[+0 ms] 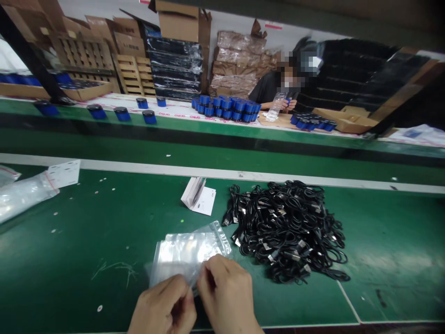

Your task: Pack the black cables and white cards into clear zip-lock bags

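Your left hand (163, 304) and right hand (225, 292) cover the lower edge of the clear zip-top bag (187, 253), hiding exactly where you pinch it, and the bottom of the view cuts both hands off at the wrist. In the black cable heap (285, 232), the connectors are too small to identify. The print on the white leaflets (199, 197) can't be read, the left edge cuts off the plastic bags (24, 197), and the contents of the blue-capped containers (225, 109) across the line can't be seen.
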The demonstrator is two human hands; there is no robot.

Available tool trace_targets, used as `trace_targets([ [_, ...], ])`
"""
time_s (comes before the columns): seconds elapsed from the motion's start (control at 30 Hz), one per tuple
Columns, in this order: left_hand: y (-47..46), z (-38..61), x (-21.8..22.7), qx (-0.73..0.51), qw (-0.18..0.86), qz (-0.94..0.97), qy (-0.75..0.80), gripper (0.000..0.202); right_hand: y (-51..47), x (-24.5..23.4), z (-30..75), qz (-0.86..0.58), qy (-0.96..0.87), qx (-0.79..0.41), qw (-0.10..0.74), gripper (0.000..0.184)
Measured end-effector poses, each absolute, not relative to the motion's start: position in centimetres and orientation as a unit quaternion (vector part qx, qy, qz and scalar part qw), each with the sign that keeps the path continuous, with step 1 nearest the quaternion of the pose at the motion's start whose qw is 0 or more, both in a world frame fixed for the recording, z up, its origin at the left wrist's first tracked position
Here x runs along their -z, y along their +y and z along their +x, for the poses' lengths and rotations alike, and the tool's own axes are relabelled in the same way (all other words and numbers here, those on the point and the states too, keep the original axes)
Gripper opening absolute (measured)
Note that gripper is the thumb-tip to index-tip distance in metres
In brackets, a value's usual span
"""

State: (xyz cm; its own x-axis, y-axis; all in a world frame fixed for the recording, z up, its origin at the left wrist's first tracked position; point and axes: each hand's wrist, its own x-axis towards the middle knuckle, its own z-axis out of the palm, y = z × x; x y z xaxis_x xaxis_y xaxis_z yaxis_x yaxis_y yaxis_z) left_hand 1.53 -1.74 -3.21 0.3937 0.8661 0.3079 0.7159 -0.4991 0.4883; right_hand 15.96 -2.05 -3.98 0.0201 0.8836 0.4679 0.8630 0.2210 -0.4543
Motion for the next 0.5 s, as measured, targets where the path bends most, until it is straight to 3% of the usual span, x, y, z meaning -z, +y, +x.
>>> trace_targets([
  [0.13,-0.9,1.0,3.2,-0.248,0.216,0.766,0.553,0.027,-1.0,1.6,17.4,-0.626,-0.717,-0.140,0.274,0.023],
  [0.2,-0.5,0.8,3.3,-0.231,0.264,0.745,0.568,0.029,0.6,-0.4,18.3,-0.596,-0.721,-0.266,0.233,0.010],
  [0.27,-0.3,0.8,3.4,-0.218,0.310,0.728,0.572,0.031,3.2,-2.1,19.0,-0.586,-0.695,-0.339,0.241,0.020],
  [0.37,-0.5,1.1,3.5,-0.227,0.339,0.704,0.582,0.032,7.6,-3.2,19.4,-0.607,-0.669,-0.345,0.255,0.035],
  [0.5,-0.8,1.5,3.6,-0.274,0.338,0.679,0.591,0.033,11.4,-2.0,19.0,-0.611,-0.647,-0.390,0.235,0.033],
])
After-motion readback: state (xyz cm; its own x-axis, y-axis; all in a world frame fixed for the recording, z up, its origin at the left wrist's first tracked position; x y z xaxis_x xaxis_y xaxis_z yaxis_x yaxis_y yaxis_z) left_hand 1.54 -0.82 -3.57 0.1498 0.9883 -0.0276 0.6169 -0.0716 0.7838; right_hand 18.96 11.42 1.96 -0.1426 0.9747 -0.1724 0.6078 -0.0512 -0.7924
